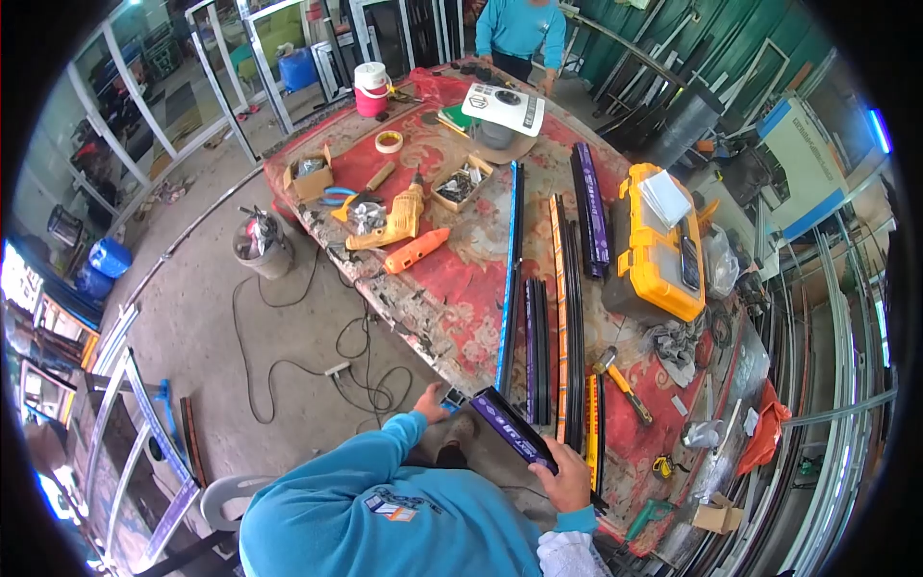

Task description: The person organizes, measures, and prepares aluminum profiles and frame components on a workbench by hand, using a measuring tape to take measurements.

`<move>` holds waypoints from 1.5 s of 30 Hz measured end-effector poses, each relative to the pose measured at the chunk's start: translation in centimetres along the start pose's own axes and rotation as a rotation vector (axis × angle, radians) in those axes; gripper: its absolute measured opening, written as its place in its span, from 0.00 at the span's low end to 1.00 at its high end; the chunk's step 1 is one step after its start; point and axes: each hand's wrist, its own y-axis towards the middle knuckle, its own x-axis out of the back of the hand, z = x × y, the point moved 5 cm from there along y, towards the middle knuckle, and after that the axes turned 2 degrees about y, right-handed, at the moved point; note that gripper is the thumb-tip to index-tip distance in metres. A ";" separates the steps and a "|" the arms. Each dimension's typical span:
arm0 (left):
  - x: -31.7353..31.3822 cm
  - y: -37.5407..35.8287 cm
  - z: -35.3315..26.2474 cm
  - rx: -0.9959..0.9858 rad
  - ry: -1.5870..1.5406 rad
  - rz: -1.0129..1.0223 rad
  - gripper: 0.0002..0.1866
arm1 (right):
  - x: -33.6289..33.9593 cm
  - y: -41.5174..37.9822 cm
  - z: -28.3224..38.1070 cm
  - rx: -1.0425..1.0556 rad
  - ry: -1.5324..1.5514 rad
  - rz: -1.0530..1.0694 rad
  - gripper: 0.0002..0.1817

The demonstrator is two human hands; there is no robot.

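Note:
My right hand (569,475) is closed round the near end of a black profile with purple printed film (510,429), held slanting at the table's near edge. My left hand (432,404) grips a small dark-and-blue piece (452,396) beside the profile's far end; its exact kind cannot be made out. Just beyond lies a long blue-filmed profile (511,279), with a shorter purple-filmed profile (531,337) alongside. Farther right are an orange-filmed profile (559,288), a yellow level (593,433) and a hammer (625,385).
The carpeted table (461,332) carries a yellow toolbox (654,245), a drill (399,219), an orange-handled tool (417,250) and a box of screws (461,183). A co-worker (520,34) stands at the far end. Cables (279,385) and a bucket (261,248) are on the floor.

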 end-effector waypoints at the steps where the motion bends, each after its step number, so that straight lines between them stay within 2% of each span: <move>1: 0.2 -0.8 -1.4 0.025 0.070 0.062 0.49 | -0.2 0.1 -0.1 0.000 -0.011 0.003 0.29; 2: -0.2 -0.7 -1.8 0.014 0.074 0.059 0.49 | -0.3 0.2 0.1 0.005 -0.010 -0.008 0.29; 4: -0.4 -1.1 -3.4 -0.230 -0.005 -0.083 0.46 | -0.4 0.5 0.7 -0.007 -0.049 0.014 0.30; 5: -0.3 -0.6 -4.0 -0.248 -0.001 -0.086 0.46 | -0.7 0.4 0.4 0.034 -0.023 -0.010 0.30; 7: -0.6 -1.3 -4.9 -0.069 0.125 -0.003 0.40 | -0.5 0.6 0.9 0.030 -0.025 -0.011 0.30; 10: -0.1 -1.6 -5.9 -0.135 0.231 0.027 0.34 | -0.5 1.0 0.7 0.057 -0.030 -0.007 0.30; 11: -0.2 -1.4 -6.0 -0.150 0.209 0.117 0.33 | -0.4 1.0 0.5 0.060 -0.019 -0.019 0.30; 12: -0.2 -1.2 -5.9 -0.140 0.205 0.117 0.33 | -0.3 0.8 0.4 0.060 -0.008 -0.025 0.30; 14: -1.0 -1.2 -6.1 -0.267 0.272 0.228 0.32 | 0.0 1.0 0.4 0.055 0.013 -0.005 0.30; 15: -0.9 -1.5 -6.2 -0.159 0.263 0.220 0.33 | 0.1 1.0 0.5 0.054 -0.015 0.008 0.30; 20: -2.2 -0.5 -5.1 -0.109 0.201 0.276 0.37 | 0.3 1.4 1.0 0.083 -0.026 0.014 0.30; 22: -1.9 -0.4 -5.0 -0.138 0.189 0.254 0.46 | 0.4 1.4 0.7 0.095 -0.019 0.034 0.30; 23: -1.7 -0.4 -4.7 -0.135 0.180 0.252 0.54 | 0.5 1.4 0.5 0.104 -0.012 0.044 0.30; 26: -1.5 -0.2 -4.1 -0.159 0.168 0.213 0.58 | 0.6 1.4 -0.3 0.086 -0.017 0.065 0.30; 30: -1.7 0.0 -3.0 -0.171 0.193 0.181 0.58 | 0.8 1.9 -1.5 0.090 -0.023 0.094 0.31; 32: -1.1 -0.6 -4.4 -0.129 0.243 0.224 0.59 | 0.8 2.4 -1.8 0.118 -0.013 0.096 0.31; 34: -0.5 -1.0 -4.5 -0.067 0.309 0.177 0.59 | 0.6 3.1 -2.5 0.163 0.013 0.074 0.30; 36: -1.2 0.2 -1.0 -0.088 0.209 0.130 0.59 | 0.2 3.9 -3.1 0.239 -0.002 0.037 0.29; 38: 0.6 -1.6 -3.3 0.020 0.277 0.138 0.54 | -0.1 4.7 -3.4 0.239 0.017 0.029 0.29; 44: 4.4 -4.3 -2.2 0.069 0.286 0.066 0.45 | -2.1 7.9 -4.5 0.229 0.044 0.104 0.27; 45: 5.3 -5.2 -2.6 0.144 0.243 0.055 0.44 | -2.5 8.4 -4.7 0.224 0.064 0.115 0.26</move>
